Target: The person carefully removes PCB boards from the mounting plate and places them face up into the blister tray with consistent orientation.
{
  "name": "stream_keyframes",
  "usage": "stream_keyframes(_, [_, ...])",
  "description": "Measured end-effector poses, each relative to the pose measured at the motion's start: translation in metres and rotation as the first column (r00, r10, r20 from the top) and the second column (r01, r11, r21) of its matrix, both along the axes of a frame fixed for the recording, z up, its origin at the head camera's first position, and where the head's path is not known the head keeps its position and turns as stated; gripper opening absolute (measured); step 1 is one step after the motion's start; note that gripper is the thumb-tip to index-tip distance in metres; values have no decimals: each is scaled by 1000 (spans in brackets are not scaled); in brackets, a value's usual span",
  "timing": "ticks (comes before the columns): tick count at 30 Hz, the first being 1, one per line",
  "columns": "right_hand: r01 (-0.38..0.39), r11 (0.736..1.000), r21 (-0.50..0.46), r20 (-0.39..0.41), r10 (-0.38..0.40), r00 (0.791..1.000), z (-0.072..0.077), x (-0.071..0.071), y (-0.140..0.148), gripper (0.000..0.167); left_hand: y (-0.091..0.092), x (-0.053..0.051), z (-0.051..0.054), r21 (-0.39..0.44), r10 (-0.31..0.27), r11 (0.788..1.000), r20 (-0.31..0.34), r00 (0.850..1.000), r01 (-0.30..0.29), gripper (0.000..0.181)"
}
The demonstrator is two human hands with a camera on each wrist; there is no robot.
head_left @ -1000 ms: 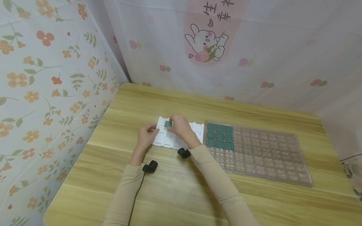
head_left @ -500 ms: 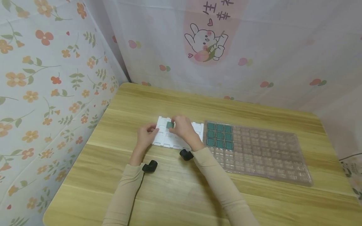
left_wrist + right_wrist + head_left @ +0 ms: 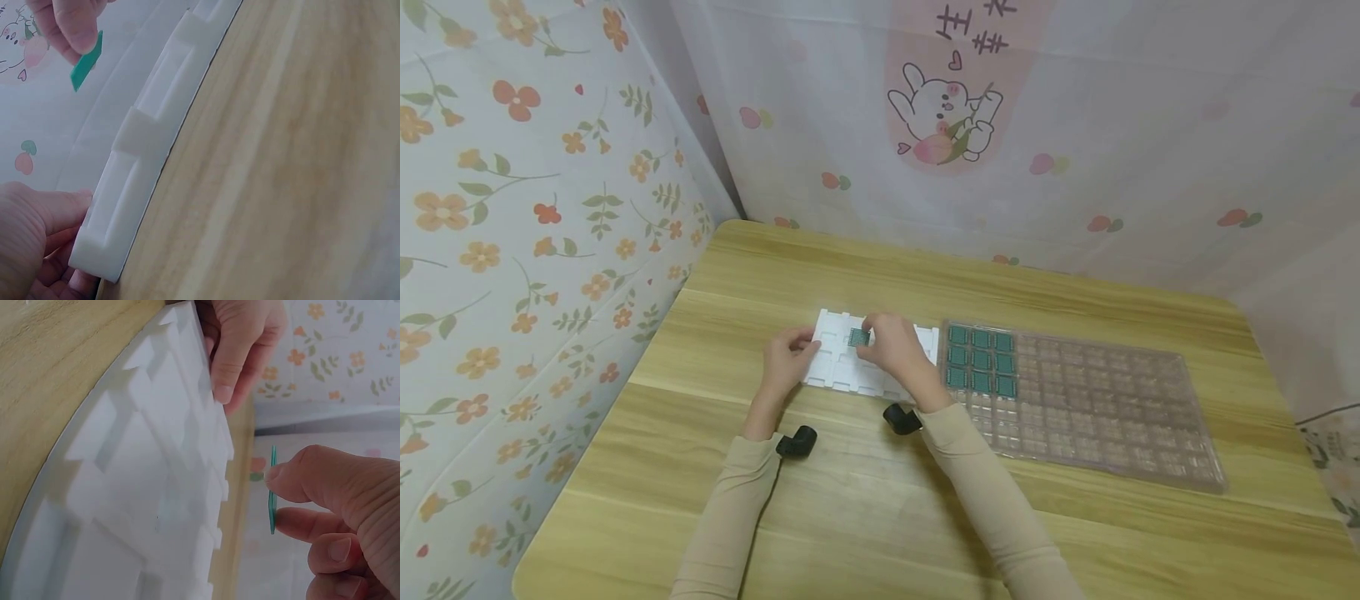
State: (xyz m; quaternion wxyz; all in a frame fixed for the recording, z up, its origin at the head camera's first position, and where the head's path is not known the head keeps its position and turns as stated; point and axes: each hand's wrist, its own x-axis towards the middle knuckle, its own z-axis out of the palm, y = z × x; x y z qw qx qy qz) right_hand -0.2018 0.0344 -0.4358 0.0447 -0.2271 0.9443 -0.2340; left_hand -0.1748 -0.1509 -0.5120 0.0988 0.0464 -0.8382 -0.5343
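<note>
A white compartment tray [image 3: 842, 372] lies on the table, its recesses showing in the right wrist view. My left hand [image 3: 786, 360] grips its left end, the thumb [image 3: 65, 209] on the edge and the other fingers lower down, partly hidden. My right hand [image 3: 897, 348] pinches a small thin green circuit board [image 3: 859, 337] between thumb and fingers. In the right wrist view the board [image 3: 273, 490] is edge-on and held clear above the tray. Below it, my right forearm hides part of the tray's right side.
A clear plastic tray [image 3: 1105, 408] with many pockets stands just right of the white one. Several green circuit boards [image 3: 981, 359] fill its upper left pockets. The wooden table [image 3: 842, 517] meets patterned curtains [image 3: 820, 100] at the back and left.
My right hand has shifted a little right and toward me, carrying the circuit board away from the white tray's upper left corner. The left hand keeps its place on the tray.
</note>
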Motion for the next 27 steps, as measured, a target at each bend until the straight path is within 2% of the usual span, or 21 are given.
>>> stream_keyframes(5, [16,1000,-19,0,-16,1000,0,2,8,27,0,0,-1,-9,-1,1000,-21,1000,1,23])
stream_keyframes(20, [70,997,26,-26,-70,997,-5,7,31,27,0,-1,-1,-9,11,1000,7,1000,-11,23])
stream_keyframes(27, [55,998,10,-37,-55,998,-7,10,40,25,0,-1,-1,3,7,1000,5,1000,-7,22])
